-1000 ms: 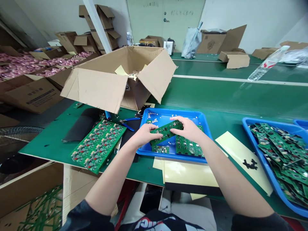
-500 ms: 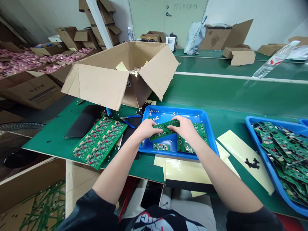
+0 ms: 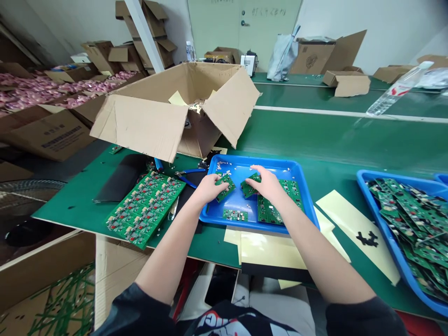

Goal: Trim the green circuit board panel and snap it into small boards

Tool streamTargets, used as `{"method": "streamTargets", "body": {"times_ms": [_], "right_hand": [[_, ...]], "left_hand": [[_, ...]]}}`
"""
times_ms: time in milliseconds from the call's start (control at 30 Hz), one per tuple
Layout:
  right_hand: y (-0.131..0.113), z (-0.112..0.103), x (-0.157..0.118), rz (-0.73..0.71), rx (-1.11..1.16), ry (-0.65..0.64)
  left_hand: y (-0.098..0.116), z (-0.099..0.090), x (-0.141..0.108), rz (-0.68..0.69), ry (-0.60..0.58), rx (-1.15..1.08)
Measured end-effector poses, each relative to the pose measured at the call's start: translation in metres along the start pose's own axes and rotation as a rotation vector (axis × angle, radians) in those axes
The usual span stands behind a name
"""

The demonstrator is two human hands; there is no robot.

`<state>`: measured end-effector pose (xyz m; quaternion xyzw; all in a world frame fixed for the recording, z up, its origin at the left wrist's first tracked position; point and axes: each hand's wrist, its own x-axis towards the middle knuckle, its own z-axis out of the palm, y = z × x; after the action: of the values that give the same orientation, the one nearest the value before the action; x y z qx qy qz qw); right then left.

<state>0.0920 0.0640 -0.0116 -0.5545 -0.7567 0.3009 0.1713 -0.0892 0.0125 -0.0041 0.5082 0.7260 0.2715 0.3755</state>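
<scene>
Two small green circuit board pieces (image 3: pixel 225 184) (image 3: pixel 249 186) are being pinched apart over the blue tray (image 3: pixel 301 186), one by the left hand (image 3: pixel 207 187), one by the right hand (image 3: pixel 268 184); no writing is being made out.

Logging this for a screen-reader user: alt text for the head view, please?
Over a blue tray on a green table, the left hand and right hand each hold a small green circuit board piece. A large circuit board panel and an open cardboard box sit to the left, and a second tray of boards to the right.
</scene>
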Motion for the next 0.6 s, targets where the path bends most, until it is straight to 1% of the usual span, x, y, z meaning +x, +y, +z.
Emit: {"method": "streamTargets", "body": {"times_ms": [67,133,167,200,233,300,367,400,433,500,567,600], "right_hand": [[0.002,-0.001,0.001,-0.054,-0.113,-0.006],[-0.001,-0.001,-0.003,-0.098,-0.206,0.065],[-0.002,-0.001,-0.006,-0.124,-0.195,0.115],[-0.005,-0.001,-0.009,-0.147,-0.120,0.140],[-0.007,0.000,-0.013,-0.162,0.012,0.122],[-0.011,0.004,-0.019,-0.150,0.335,-0.006],[-0.014,0.010,-0.024,-0.092,0.561,-0.119],[-0.015,0.013,-0.025,-0.055,0.614,-0.136],[-0.015,0.016,-0.026,-0.023,0.642,-0.136],[-0.015,0.021,-0.026,0.023,0.702,-0.136],[-0.013,0.024,-0.026,0.026,0.731,-0.132],[-0.012,0.025,-0.026,0.019,0.726,-0.135]], "left_hand": [[0.001,0.000,-0.006,-0.025,-0.031,-0.221],[0.006,0.003,-0.012,-0.057,-0.078,-0.434],[0.009,0.005,-0.016,-0.072,-0.095,-0.521],[0.012,0.008,-0.019,-0.083,-0.109,-0.610],[0.014,0.012,-0.021,-0.089,-0.123,-0.709],[0.017,0.018,-0.025,-0.081,-0.151,-0.914],[0.018,0.023,-0.026,-0.060,-0.160,-1.039],[0.017,0.025,-0.026,-0.041,-0.145,-1.038],[0.016,0.026,-0.026,-0.010,-0.128,-0.980],[0.012,0.026,-0.025,0.074,-0.068,-0.688],[0.008,0.025,-0.023,0.144,-0.004,-0.346],[0.006,0.024,-0.023,0.160,0.019,-0.225]]}}
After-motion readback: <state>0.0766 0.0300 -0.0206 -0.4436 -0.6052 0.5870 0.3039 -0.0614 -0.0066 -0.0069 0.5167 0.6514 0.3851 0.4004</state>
